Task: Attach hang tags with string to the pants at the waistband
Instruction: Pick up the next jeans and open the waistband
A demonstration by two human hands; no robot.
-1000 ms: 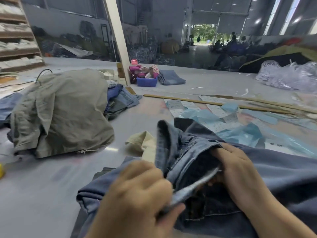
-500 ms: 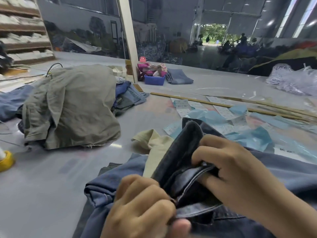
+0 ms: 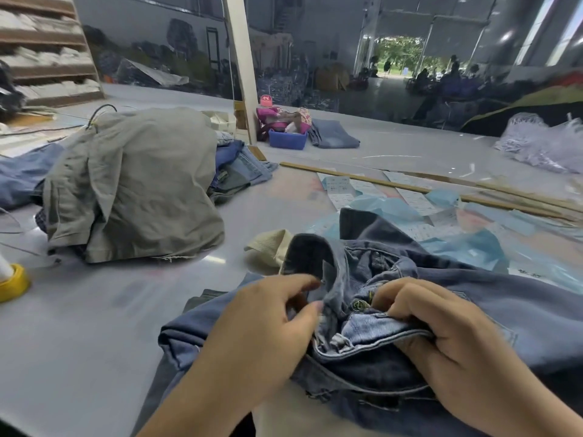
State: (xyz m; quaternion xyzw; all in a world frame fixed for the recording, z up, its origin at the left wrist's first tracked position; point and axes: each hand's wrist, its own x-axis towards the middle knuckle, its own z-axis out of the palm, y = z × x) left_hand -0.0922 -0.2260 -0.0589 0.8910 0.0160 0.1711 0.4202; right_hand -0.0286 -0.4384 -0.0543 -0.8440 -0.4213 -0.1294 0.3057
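Jeans [image 3: 362,357] lie bunched at near centre of the surface [image 3: 94,326]; the waistband [image 3: 372,339] runs left-right between the hands. Left hand [image 3: 262,326] pinches denim at the left fold; right hand [image 3: 441,329] grips the band's right end. No tag is seen held.

Jeans [image 3: 473,298] lie right of the garment pile [image 3: 132,184].

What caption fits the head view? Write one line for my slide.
Both hands, left hand and right hand, grip the waistband of blue jeans on a grey table; no hang tag attached yet.
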